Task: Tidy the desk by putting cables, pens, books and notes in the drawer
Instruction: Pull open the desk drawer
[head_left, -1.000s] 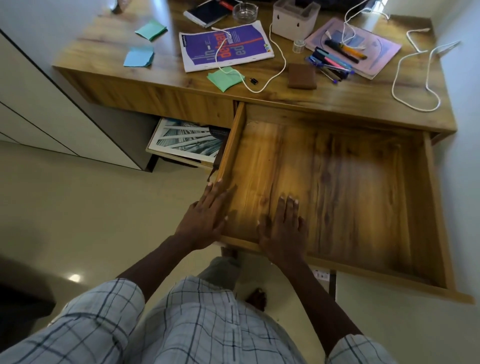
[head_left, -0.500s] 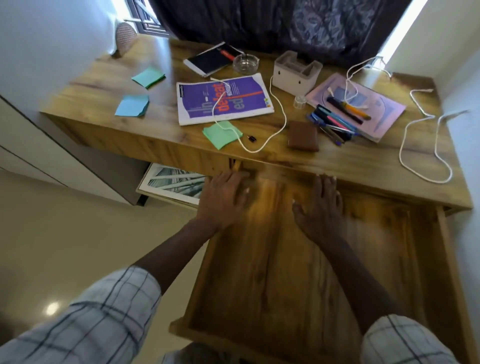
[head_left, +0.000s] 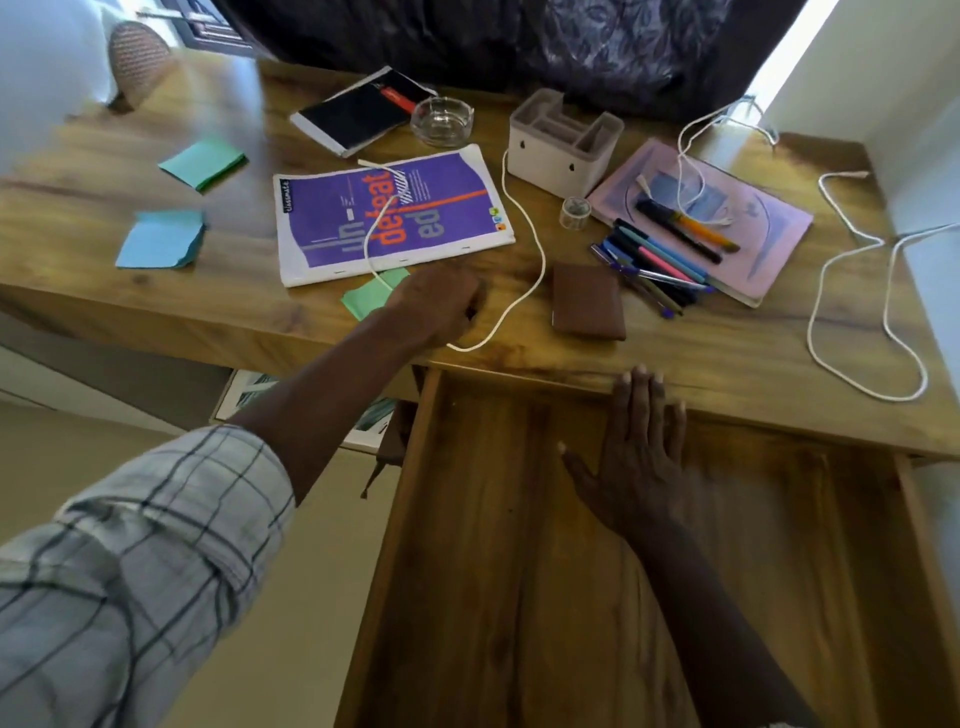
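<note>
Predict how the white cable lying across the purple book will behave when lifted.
Probably floppy: the cable snakes in loose curves. Likely to drag over the book, since part lies on it. Seems light, being thin.

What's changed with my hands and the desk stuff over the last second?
The left hand left the front of the drawer and reached up onto the desk, fingers curled beside the white cable and green note; a grip isn't clear. The right hand slid forward, flat, to the desk's edge. The drawer stayed open; purple book and pens unmoved.
</note>
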